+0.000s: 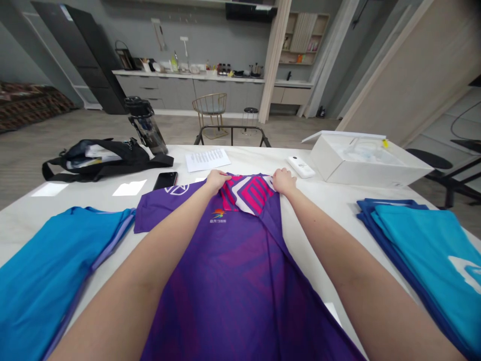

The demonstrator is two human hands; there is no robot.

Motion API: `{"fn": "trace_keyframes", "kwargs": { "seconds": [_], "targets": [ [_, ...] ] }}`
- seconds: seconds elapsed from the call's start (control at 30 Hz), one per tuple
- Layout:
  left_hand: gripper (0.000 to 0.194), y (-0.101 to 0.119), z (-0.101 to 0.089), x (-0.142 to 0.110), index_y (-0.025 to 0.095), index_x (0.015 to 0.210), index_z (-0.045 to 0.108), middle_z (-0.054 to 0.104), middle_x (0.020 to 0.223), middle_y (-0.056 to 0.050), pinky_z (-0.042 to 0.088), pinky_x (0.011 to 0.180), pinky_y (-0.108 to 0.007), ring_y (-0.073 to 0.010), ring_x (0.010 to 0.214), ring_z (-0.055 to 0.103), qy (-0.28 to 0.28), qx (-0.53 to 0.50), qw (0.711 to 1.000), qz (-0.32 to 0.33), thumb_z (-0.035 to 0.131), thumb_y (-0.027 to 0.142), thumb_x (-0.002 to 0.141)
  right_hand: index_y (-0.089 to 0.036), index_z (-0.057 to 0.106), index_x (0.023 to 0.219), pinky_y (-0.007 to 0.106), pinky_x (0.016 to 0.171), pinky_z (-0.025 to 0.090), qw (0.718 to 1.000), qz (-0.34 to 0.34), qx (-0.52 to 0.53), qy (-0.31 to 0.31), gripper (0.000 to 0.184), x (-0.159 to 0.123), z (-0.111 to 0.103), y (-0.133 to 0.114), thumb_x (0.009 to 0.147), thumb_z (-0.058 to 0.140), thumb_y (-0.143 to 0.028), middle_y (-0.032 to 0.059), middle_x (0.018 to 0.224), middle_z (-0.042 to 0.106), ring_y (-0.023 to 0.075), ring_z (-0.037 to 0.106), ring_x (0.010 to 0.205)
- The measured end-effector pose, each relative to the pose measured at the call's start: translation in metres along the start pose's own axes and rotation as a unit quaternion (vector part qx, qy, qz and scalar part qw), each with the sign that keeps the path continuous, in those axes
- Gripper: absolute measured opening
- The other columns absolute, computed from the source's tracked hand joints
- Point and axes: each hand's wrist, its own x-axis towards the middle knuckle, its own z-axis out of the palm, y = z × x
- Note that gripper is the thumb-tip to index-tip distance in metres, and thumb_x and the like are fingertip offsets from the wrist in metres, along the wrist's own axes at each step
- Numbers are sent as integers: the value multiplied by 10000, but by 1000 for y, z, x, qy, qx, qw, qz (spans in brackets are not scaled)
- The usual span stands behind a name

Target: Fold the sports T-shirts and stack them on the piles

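Observation:
A purple T-shirt (229, 271) with a small chest logo lies spread on the white table, collar end away from me. Its right side is folded inward near the top, so a pink and white patterned patch shows by the collar. My left hand (218, 181) pinches the cloth at the left of the collar. At the fold's right corner, my right hand (284, 181) grips the same shirt. The left sleeve lies flat, while the shirt's lower end runs out of view beneath my arms.
Folded blue shirts (63, 265) lie at left, more folded shirts (428, 250) at right. Farther back are a black bag (108, 160), a dark bottle (146, 125), a phone (165, 180), a paper sheet (208, 159), a white device (300, 167) and an open white box (368, 168).

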Motion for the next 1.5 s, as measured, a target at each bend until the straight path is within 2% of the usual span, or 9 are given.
{"fn": "trace_keyframes", "kwargs": {
  "seconds": [0.17, 0.3, 0.47, 0.63, 0.73, 0.87, 1.13, 1.3, 1.5],
  "targets": [
    [325, -30, -4, 3, 180, 997, 670, 712, 807, -20, 516, 803, -305, -184, 786, 663, 48, 99, 993, 45, 812, 205, 705, -201, 599, 1221, 590, 992, 433, 999, -12, 36, 28, 339, -8, 16, -2, 1032, 405, -404, 195, 1321, 537, 362, 486, 1248],
    [407, -32, -5, -3, 185, 1199, 608, 718, 1014, -74, 504, 895, -333, -216, 941, 668, 55, 191, 975, 97, 708, 177, 805, -238, 626, 1231, 576, 1014, 414, 997, -44, 40, 40, 346, -18, 13, 4, 1006, 473, -452, 177, 1339, 517, 360, 472, 1257],
    [459, -22, -4, -36, 195, 1352, 541, 535, 1404, -167, 434, 1049, -467, -321, 1282, 525, 102, 370, 897, 221, 576, 165, 895, -239, 640, 1253, 464, 975, 451, 995, -61, 66, 34, 381, -45, 5, 10, 976, 550, -485, 148, 1284, 560, 311, 553, 1171],
    [352, -20, 2, -87, 222, 1277, 608, 591, 1301, -123, 455, 1027, -450, -293, 1239, 550, -45, 418, 855, 302, 544, 195, 933, -202, 726, 1016, 284, 835, 446, 980, -165, 106, -28, 253, -93, -8, 10, 962, 609, -420, 70, 1022, 656, 188, 609, 911],
    [295, -21, 8, -122, 219, 1214, 655, 623, 1230, -107, 477, 995, -404, -265, 1172, 590, -106, 417, 841, 328, 545, 206, 941, -201, 736, 952, 255, 752, 413, 972, -202, 105, -58, 229, -131, -19, 6, 956, 624, -401, 32, 887, 666, 165, 595, 824],
    [294, -27, 21, -178, 231, 1225, 669, 655, 1165, -80, 496, 954, -341, -223, 1071, 634, -176, 409, 828, 340, 547, 240, 957, -218, 721, 1005, 250, 703, 392, 974, -195, 98, -63, 206, -184, -29, 5, 946, 643, -400, 24, 904, 685, 160, 607, 811],
    [288, -30, 38, -292, 244, 1234, 654, 664, 1162, -77, 471, 982, -380, -240, 1111, 626, -188, 457, 796, 350, 531, 245, 973, -228, 651, 1158, 303, 777, 451, 994, -88, 31, -65, 332, -298, -40, 45, 906, 654, -443, 86, 1145, 695, 224, 668, 949],
    [272, -26, 49, -346, 224, 1216, 656, 680, 1152, -83, 483, 949, -377, -237, 1066, 648, -186, 442, 802, 357, 516, 245, 984, -196, 681, 1043, 343, 789, 470, 997, -27, -16, -65, 238, -368, -48, 66, 940, 541, -359, 128, 1105, 711, 263, 694, 966],
    [308, -29, 68, -403, 242, 1278, 617, 690, 1155, -83, 489, 938, -377, -250, 1090, 656, -212, 436, 792, 371, 514, 243, 987, -162, 718, 978, 449, 826, 472, 991, 21, -67, -118, 303, -430, -67, 86, 948, 502, -372, 192, 1110, 726, 347, 686, 1028]
  ]
}}
